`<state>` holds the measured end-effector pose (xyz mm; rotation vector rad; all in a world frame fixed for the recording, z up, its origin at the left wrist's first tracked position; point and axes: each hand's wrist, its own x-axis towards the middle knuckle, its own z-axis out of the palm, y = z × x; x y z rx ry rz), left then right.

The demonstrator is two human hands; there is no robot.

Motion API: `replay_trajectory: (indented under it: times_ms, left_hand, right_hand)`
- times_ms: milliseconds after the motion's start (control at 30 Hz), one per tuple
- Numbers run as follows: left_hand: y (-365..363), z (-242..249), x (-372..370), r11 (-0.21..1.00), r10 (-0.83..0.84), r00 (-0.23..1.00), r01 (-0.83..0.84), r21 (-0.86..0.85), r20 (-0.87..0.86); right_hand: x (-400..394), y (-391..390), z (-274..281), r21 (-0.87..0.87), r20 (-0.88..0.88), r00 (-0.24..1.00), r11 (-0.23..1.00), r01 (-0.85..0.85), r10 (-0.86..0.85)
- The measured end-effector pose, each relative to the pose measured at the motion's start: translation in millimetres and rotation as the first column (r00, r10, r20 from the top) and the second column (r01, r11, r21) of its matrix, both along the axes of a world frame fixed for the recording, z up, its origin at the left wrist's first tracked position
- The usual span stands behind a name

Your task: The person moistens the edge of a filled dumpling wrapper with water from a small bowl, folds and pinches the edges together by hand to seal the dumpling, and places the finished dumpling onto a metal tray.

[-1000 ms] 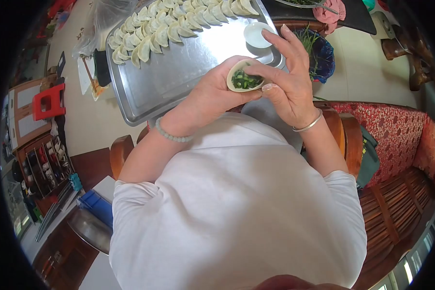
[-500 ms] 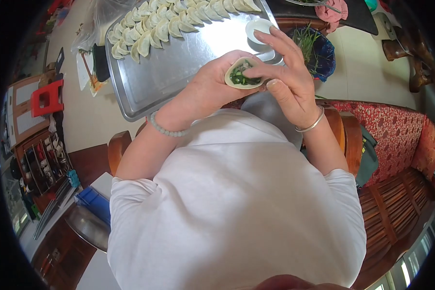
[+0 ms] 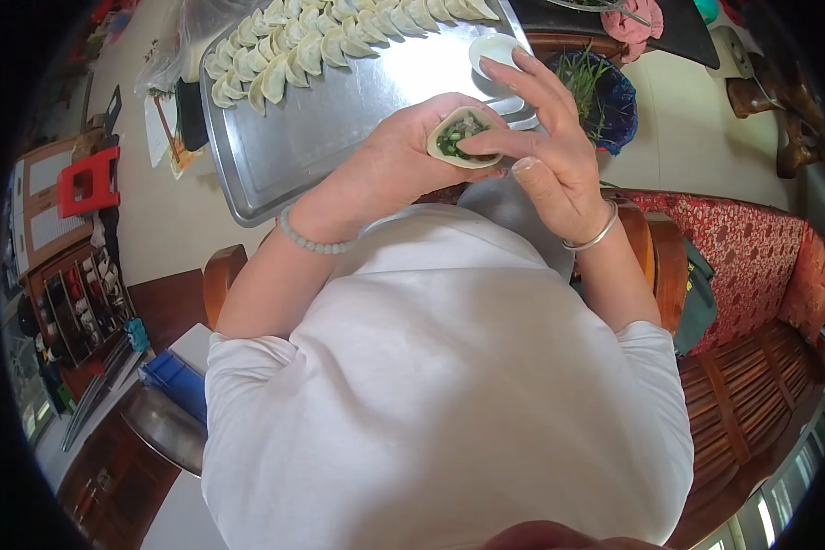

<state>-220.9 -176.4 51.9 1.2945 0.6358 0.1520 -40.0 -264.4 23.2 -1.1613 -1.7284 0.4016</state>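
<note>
Cupped in my left hand point(image 3: 408, 137) is a round dumpling wrapper point(image 3: 442, 158), curved up like a small bowl. Chopped green filling point(image 3: 449, 140) with paler bits sits inside it. My right hand point(image 3: 564, 160) is spread, its index finger reaching into the wrapper and touching the filling. The other fingers extend apart over the tray's corner, and the thumb is held off the wrapper. Beyond my hands, a metal tray point(image 3: 280, 170) carries rows of folded dumplings point(image 3: 344, 41). A small white dish point(image 3: 493, 48) stands at its right end, partly behind my right fingers.
A blue-lined bin point(image 3: 621, 105) with green stalks stands right of the tray. Behind it are a pink cloth point(image 3: 634, 27) and a dark tabletop point(image 3: 683, 37). A red-patterned seat point(image 3: 733, 243) lies to the right, and a red stool point(image 3: 90, 183) to the left.
My right index finger has shifted slightly within the wrapper, showing a little more of the filling. The left hand keeps its hold, and the view has moved very slightly.
</note>
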Motion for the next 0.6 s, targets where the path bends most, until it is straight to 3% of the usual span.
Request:
replay_trajectory:
  times_ms: [167, 267, 367, 467, 533, 600]
  left_hand:
    - [-1.4, -2.8, 0.9, 0.998, 0.045, 0.999, -0.046, 0.042, 0.023]
    - [-1.0, 1.3, 0.8, 1.0, 0.02, 1.0, -0.02, -0.017, -0.012]
    - [-2.6, -0.6, 1.4, 0.997, 0.03, 0.999, -0.029, 0.068, -0.021]
    - [-4.4, -3.4, 2.5, 0.995, 0.06, 0.998, -0.057, 0.086, -0.023]
    - [-6.3, -8.5, 3.7, 0.974, 0.095, 0.989, -0.115, 0.195, 0.109]
    - [-5.4, -7.2, 3.2, 0.978, 0.087, 0.993, -0.101, 0.181, 0.086]
  right_hand:
    - [-2.1, -0.7, 1.7, -0.005, 0.127, 0.992, 1.0, -0.004, 0.005]
    - [0.6, -0.8, 2.1, 0.048, 0.107, 0.994, 0.998, 0.027, -0.033]
    - [0.3, -0.2, 1.2, 0.078, 0.136, 0.982, 0.989, 0.124, -0.133]
    - [-2.4, -0.6, 2.8, 0.095, 0.187, 0.97, 0.986, 0.138, -0.154]
    - [-4.7, 0.0, 2.0, 0.092, 0.194, 0.97, 0.987, 0.129, -0.145]
    - [-5.3, -0.2, 0.8, 0.088, 0.199, 0.971, 0.989, 0.119, -0.134]
